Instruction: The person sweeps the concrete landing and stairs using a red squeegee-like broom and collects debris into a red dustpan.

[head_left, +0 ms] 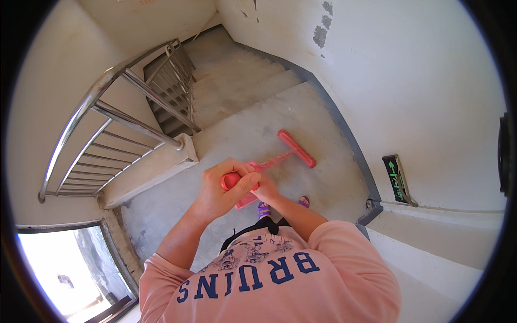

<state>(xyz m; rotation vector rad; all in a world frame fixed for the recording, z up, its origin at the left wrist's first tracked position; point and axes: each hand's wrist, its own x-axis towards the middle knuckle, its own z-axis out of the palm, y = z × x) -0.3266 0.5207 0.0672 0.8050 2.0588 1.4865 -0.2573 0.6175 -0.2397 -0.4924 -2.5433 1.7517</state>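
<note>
Both hands are on the pink-red pole of a long-handled floor brush or mop. My left hand [224, 187] is closed around the red grip at its top end, with the round tip showing beside the thumb. My right hand [265, 189] is just beyond it, partly hidden behind the left, its fingers wrapped around the pole. The pole runs away to a narrow red head [297, 148], which lies slantwise on the grey concrete floor [258, 121]. A pink plastic part [245, 201] shows below my hands; what it belongs to cannot be told.
Ahead, concrete stairs [242, 80] lead off beside a stainless steel railing [76, 125] on a low curb. A white wall with grey skirting and a dark exit sign [396, 178] stands at right. At lower left is a bright window [60, 274]. My feet wear purple sandals [263, 210].
</note>
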